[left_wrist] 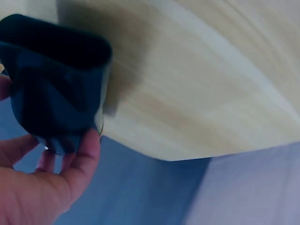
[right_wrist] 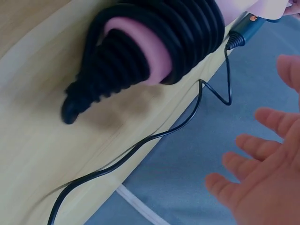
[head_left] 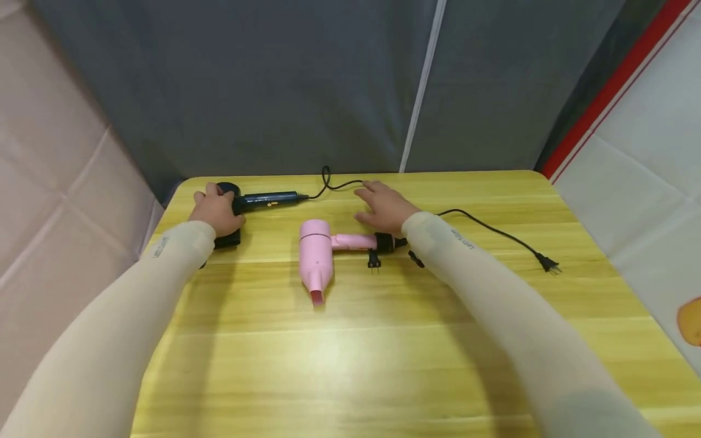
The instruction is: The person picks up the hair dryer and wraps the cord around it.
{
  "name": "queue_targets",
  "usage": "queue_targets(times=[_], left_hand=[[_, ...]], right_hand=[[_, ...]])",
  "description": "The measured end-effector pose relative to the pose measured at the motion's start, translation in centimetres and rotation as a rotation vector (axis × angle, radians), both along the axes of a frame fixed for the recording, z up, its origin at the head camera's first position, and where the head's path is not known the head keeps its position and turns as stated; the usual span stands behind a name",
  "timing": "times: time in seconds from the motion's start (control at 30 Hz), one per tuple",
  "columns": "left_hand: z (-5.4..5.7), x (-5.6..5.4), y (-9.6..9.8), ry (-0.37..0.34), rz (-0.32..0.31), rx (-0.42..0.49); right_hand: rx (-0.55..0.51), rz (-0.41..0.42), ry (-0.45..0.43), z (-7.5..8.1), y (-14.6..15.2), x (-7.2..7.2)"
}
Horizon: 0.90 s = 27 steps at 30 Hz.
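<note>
At the table's back left lies a dark blue hair dryer (head_left: 271, 199), its handle pointing right. My left hand (head_left: 216, 212) grips its head, the fingers curled round the body beneath the wide flat nozzle (left_wrist: 56, 89) in the left wrist view. The dryer's black cord (head_left: 484, 225) loops along the back edge, passes behind my right hand (head_left: 387, 207) and ends in a plug (head_left: 546, 263) at the right. That hand is spread with nothing in it, close to the cord. Nearer me lies a pink hair dryer (head_left: 316, 255), its own cord (right_wrist: 192, 33) coiled round the handle's end.
The pink dryer's black plug (head_left: 374, 261) lies beside its handle. A wooden table (head_left: 323, 377) carries everything, with a grey curtain (head_left: 274, 85) behind its back edge. Light cloth (head_left: 60, 170) hangs at the left, and a white panel (head_left: 646, 152) with a red border at the right.
</note>
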<state>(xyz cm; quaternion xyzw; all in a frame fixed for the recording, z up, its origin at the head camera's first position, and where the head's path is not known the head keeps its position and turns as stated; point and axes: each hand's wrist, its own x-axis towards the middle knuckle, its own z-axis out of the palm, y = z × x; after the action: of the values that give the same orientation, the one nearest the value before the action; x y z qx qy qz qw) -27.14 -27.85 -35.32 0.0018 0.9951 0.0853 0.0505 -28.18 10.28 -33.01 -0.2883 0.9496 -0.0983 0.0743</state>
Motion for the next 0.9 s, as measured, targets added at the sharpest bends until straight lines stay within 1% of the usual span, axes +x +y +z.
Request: queue_targets(times=[0.13,0.23,0.3,0.4,0.43,0.5,0.6,0.67,0.7,0.8,0.9], left_hand=[[0.1,0.4,0.9,-0.008,-0.082,-0.054],[0.7,0.5,1.4,-0.012,-0.144,-0.112],[1.2,0.4,1.7,0.005,-0.181,-0.143],[1.5,-0.4,1.6,0.037,-0.199,-0.148],[1.4,-0.7,1.5,0.041,-0.195,-0.138],[1.0,-1.4,1.3,0.017,-0.170,-0.107],[0.1,-2.2,1.0,-0.078,-0.110,-0.056],[-0.4,-2.6,0.8,-0.136,-0.075,-0.021],[-0.5,-2.7,0.7,-0.154,-0.057,-0.003],[-1.0,-2.9,0.8,-0.181,-0.021,0.045],[-1.2,-2.9,1.1,-0.176,0.001,0.047]], right_hand=[[-0.039,0.033,0.030,0.1,-0.5,-0.4],[-0.048,0.064,0.030,0.2,-0.9,-1.1],[-0.043,0.079,0.035,0.3,-1.2,-1.5],[-0.048,0.113,0.046,0.4,-1.9,-2.1],[-0.049,0.129,0.052,0.4,-2.3,-2.2],[-0.046,0.162,0.065,0.3,-3.0,-2.4],[-0.040,0.198,0.067,0.0,-4.2,-2.7],[-0.032,0.200,0.067,-0.2,-4.9,-2.9],[-0.030,0.202,0.066,-0.2,-5.3,-3.0],[-0.009,0.206,0.068,-0.3,-6.4,-3.2],[0.013,0.225,0.066,-0.3,-7.5,-3.5]])
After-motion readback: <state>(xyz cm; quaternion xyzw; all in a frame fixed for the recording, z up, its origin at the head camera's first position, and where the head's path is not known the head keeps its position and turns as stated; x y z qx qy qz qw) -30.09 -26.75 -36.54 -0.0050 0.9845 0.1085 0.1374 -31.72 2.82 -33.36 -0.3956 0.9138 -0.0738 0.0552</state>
